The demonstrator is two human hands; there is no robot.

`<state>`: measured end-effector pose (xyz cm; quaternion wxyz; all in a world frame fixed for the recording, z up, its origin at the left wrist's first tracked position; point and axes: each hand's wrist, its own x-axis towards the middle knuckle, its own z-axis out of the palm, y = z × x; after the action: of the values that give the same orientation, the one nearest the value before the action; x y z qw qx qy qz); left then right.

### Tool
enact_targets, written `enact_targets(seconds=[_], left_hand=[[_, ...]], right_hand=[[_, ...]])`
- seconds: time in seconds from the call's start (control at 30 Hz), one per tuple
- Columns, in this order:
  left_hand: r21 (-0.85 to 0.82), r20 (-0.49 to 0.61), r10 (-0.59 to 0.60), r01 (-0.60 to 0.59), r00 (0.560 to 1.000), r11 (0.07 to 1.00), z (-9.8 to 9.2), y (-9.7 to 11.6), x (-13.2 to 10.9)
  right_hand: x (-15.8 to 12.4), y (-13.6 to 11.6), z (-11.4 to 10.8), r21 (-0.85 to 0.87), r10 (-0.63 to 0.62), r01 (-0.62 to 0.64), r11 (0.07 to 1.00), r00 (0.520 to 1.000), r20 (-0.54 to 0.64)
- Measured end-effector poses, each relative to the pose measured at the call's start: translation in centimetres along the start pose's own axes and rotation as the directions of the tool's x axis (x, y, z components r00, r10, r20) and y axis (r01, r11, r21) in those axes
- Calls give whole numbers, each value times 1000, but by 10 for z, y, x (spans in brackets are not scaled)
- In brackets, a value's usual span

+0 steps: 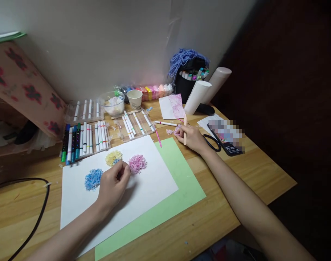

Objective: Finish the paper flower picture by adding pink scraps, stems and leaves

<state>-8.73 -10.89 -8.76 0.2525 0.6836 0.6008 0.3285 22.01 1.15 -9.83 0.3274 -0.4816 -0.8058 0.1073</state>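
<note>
On a white sheet of paper [81, 217] sit three round clusters of crumpled bits: a blue cluster [93, 179], a yellow cluster [113, 158] with some blue at its lower edge, and a pink cluster [138, 164]. My left hand [113, 183] is over the sheet, fingers curled in a pinch beside the pink cluster; what they hold, if anything, is hidden. Farther right, my right hand [192, 137] grips a flat wooden craft stick [185, 129], which stands roughly upright. Its fingertips are at pink paper scraps [171, 132] on the table.
Green paper [182, 177] lies under the white sheet. Behind are marker trays [135, 125], a clear bowl [113, 105], a paper cup [134, 98] and a pink-scribbled paper piece [171, 106]. A phone [225, 137] and black loop [213, 142] lie right; a cable [44, 203] runs left.
</note>
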Motion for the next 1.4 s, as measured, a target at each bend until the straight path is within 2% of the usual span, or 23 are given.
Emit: enact_targets(seconds=[0.07, 0.13, 0.23, 0.3, 0.37, 0.43, 0.5, 0.57, 0.63, 0.73, 0.9, 0.97, 1.07, 1.2, 1.27, 1.4], left_hand=[[3, -8, 11, -11, 1000, 1000, 0, 0, 0], [6, -14, 20, -20, 1000, 1000, -1, 0, -1], [9, -13, 27, -27, 1000, 1000, -1, 1, -1], [3, -14, 31, -31, 999, 1000, 0, 3, 0], [-11, -6, 34, -34, 999, 999, 0, 6, 0], [-28, 30, 42, -41, 999, 999, 1, 9, 0], [-46, 80, 57, -53, 995, 998, 2, 13, -3], [-68, 122, 58, -50, 991, 996, 3, 16, -7], [-88, 149, 40, -27, 988, 996, 5, 19, -12], [-108, 165, 7, 11, 986, 994, 8, 21, -18], [-124, 174, -46, 69, 984, 990, 10, 21, -19], [-111, 175, -68, 88, 982, 990, 10, 21, -18], [-58, 153, -92, 101, 984, 993, 10, 21, -16], [17, 110, -91, 89, 990, 996, 11, 21, -14], [42, 88, -87, 84, 992, 996, 12, 21, -13], [73, 53, -92, 88, 994, 993, 12, 21, -10]], right_hand=[[2, -1, 5, -16, 5, -5, 1000, 999, -36], [2, -5, 6, 51, 56, -52, 997, 995, -79], [0, -18, 2, 347, 224, -178, 921, 970, -98], [-2, -32, 0, 566, 315, -247, 787, 949, -24], [-5, -49, 2, 710, 338, -299, 637, 937, 91], [-10, -69, 7, 767, 309, -359, 531, 925, 219], [-16, -88, 14, 760, 243, -425, 491, 905, 349], [-23, -105, 21, 726, 169, -468, 503, 878, 448], [-29, -118, 26, 698, 122, -477, 534, 860, 495], [-34, -128, 29, 678, 92, -467, 568, 854, 511], [-36, -129, 31, 664, 73, -465, 586, 846, 529], [-37, -128, 31, 643, 85, -449, 620, 853, 514], [-38, -125, 27, 609, 138, -394, 688, 895, 423], [-39, -121, 19, 712, 106, -311, 630, 942, 318], [-40, -118, 16, 730, 49, -276, 625, 947, 317], [-41, -117, 15, 679, -31, -257, 687, 924, 381]])
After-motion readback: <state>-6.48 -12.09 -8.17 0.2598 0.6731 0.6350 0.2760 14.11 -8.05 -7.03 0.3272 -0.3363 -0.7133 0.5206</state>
